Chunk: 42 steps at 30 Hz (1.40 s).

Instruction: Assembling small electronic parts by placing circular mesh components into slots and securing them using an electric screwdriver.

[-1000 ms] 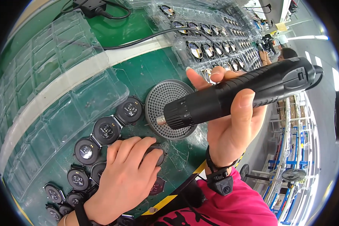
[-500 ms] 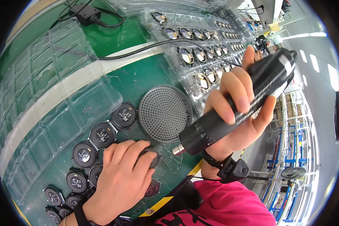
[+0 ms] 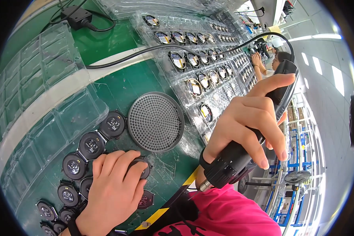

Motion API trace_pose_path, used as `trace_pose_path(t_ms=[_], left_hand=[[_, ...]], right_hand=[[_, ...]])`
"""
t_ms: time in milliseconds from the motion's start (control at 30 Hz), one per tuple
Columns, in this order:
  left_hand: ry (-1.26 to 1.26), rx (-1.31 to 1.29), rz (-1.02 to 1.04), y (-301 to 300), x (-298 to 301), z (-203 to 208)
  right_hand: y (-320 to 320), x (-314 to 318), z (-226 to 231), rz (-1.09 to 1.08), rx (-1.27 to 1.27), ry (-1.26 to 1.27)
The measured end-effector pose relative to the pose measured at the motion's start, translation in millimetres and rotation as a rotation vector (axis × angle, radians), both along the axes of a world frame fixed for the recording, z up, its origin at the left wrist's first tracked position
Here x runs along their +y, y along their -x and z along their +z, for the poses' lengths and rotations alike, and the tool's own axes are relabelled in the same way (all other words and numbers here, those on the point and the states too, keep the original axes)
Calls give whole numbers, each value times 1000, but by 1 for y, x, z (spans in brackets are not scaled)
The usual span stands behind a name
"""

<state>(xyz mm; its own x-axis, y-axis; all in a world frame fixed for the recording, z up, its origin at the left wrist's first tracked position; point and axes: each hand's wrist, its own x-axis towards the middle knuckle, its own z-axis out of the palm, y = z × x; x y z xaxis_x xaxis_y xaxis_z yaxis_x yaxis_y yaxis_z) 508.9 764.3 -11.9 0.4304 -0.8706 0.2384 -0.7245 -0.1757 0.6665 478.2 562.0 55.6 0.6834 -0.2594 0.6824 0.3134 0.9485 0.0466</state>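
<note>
My right hand is wrapped round a black electric screwdriver, raised at the right with its metal tip pointing down and left. My left hand lies low over the green bench, its fingers curled on a black round smartwatch case, which they partly hide. Several more smartwatch cases lie back side up in a chain to the left of this hand. A reddish-lit case sits beside its thumb. Just beyond the fingers stands a round grey dimpled tray with small screws at its right side.
Clear plastic trays holding several round watch parts stretch across the far side. Other clear trays lie at the left. The screwdriver's black cable crosses the bench. Farther off, a co-worker's hands show.
My right hand has turned the screwdriver, bringing it lower and pulling its tip away from the left hand toward my body. The left hand stays on the watch; the view has shifted slightly.
</note>
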Motion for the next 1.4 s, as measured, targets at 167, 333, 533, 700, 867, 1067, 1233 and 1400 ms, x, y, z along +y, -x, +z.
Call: trace_pose_path(t_ms=[167, 333, 533, 700, 867, 1067, 1233, 1400], left_hand=[[-1, -3, -3, 0, -1, 0], [49, 62, 9, -3, -1, 8], [225, 555, -95, 13, -13, 41], [114, 970, -61, 27, -11, 36], [207, 1129, -221, 34, -12, 16], [363, 1348, -225, 42, -18, 14], [110, 1310, -280, 28, -11, 21], [240, 562, 21, 6, -4, 18]], right_hand=[[1, -1, 1, 37, -18, -25], [2, -3, -3, 39, -8, 32], [0, 6, -9, 16, 45, 347], [0, 31, -24, 159, 129, 441], [2, 40, -27, 355, 196, 454], [0, 44, -32, 486, 203, 381], [-3, 41, -29, 459, 212, 417], [-1, 5, -8, 41, 104, 735]])
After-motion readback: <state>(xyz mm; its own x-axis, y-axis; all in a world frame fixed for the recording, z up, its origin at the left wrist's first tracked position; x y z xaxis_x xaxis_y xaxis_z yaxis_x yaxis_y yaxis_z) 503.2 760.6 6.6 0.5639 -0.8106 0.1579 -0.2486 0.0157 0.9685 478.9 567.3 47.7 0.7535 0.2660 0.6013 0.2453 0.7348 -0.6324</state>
